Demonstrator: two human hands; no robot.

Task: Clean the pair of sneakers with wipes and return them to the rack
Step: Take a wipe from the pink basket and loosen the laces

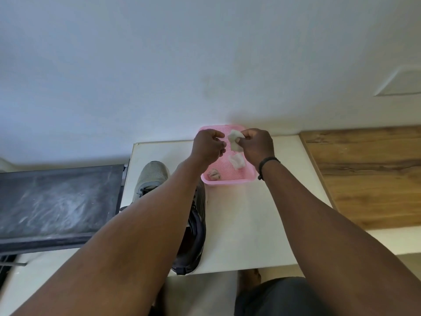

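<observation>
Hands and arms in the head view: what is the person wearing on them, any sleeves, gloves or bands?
Both forearms are bare to the frame's edge, with no sleeves in view. Neither the left hand nor the right hand wears a glove. The right wrist carries a thin dark bracelet, apparently beaded or corded. No band or watch shows on the left wrist. No rings can be made out.

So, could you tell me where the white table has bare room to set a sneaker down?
The table is bare in front of the pink basket, right of the sneakers. Its left side is crowded by them.
</observation>
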